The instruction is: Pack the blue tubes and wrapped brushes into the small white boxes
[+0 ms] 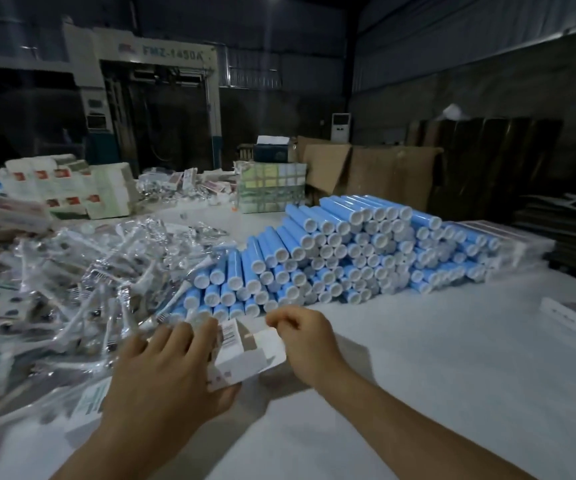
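Note:
A small white box (241, 358) with a barcode on its flap is gripped from the left by my left hand (172, 372), fingers over its top and thumb beneath. My right hand (302, 336) hovers at the box's right end with its fingers curled, pinching at the open flap edge. A large stack of blue tubes (342, 258) with white caps lies on the white table just beyond the hands. A heap of wrapped brushes (99, 282) in clear plastic spreads to the left. The box's inside is hidden from view.
More white boxes (54, 188) with red marks are stacked at the far left. A flat pack (570, 317) lies at the right table edge. Cardboard sheets (366, 168) and a large machine (148, 98) stand behind. The white table (452, 375) stretches to the right.

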A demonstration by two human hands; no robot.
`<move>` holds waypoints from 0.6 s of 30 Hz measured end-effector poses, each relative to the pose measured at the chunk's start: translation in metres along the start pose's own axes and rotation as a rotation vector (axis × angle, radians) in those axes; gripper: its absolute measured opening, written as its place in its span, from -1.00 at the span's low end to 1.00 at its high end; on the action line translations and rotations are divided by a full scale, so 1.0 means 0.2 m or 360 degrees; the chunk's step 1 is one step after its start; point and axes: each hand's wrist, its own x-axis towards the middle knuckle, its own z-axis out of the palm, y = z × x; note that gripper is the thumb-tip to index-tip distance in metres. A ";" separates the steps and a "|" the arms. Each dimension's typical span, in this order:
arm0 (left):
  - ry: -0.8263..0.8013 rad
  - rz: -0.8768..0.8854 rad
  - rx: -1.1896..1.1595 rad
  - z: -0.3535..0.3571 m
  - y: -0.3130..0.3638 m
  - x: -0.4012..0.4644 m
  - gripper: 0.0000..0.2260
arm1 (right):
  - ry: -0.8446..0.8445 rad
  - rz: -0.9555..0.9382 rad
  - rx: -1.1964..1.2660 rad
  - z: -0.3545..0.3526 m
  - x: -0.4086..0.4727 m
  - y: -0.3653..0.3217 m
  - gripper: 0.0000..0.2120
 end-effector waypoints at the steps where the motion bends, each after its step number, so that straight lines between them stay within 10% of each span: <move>1: 0.0018 0.0030 0.0005 0.01 0.00 -0.01 -0.35 | 0.0096 0.0083 0.0132 -0.04 0.04 -0.02 -0.70; 8: -0.0121 0.0141 -0.0043 0.07 0.04 0.02 -0.16 | 0.0584 -0.0358 -0.0607 -0.45 0.64 -0.33 -0.86; 18: -0.0006 0.0126 -0.0180 0.11 0.02 0.04 -0.27 | -0.0046 0.0100 -0.2107 -0.50 1.12 -0.32 -0.82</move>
